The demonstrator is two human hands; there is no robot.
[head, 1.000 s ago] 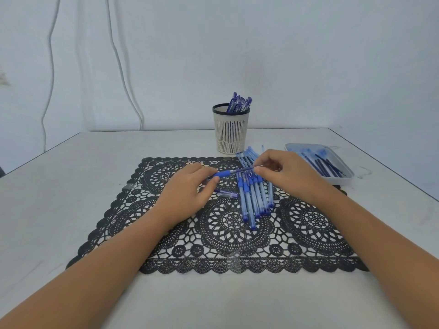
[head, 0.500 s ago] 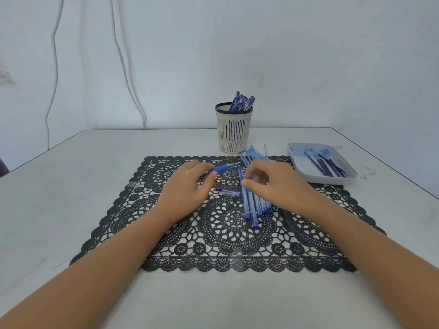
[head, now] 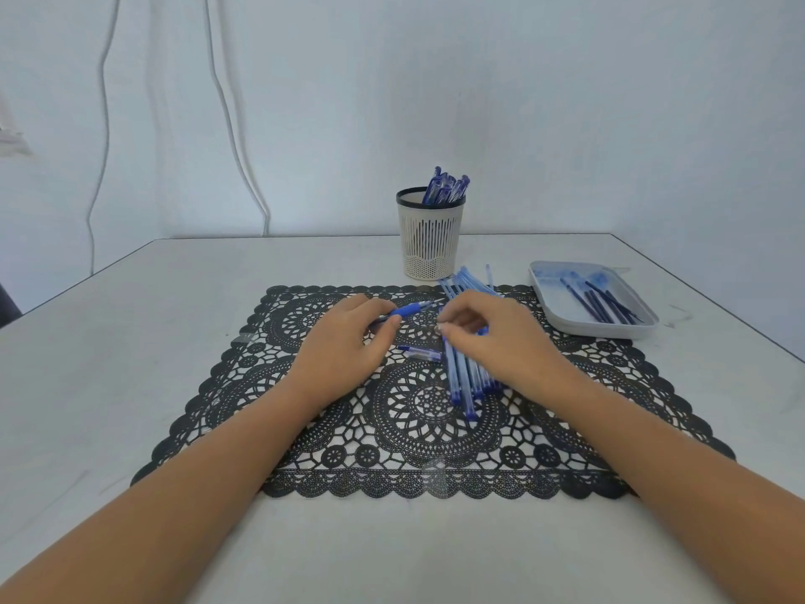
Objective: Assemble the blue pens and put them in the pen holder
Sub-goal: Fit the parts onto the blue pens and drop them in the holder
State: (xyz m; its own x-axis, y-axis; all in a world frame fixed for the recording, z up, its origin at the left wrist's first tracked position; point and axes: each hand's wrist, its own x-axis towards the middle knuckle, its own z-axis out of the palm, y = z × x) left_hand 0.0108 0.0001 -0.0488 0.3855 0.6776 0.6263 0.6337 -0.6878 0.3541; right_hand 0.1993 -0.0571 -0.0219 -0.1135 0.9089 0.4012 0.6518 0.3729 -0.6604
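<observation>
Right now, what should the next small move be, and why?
Probably: the right hand pinches one barrel from the pile of clear barrels beneath it and brings it to the unfinished pen. The left hand grips that pen near its blue grip, tip pointing right; the right hand's curled fingers hover over the pile, and I cannot tell if they hold anything.

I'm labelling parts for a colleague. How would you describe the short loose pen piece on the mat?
Find the black lace mat on the white table. Left of the bundle of long pen barrels lies the short pen piece. It alone lies crosswise and is much shorter than the barrels.
</observation>
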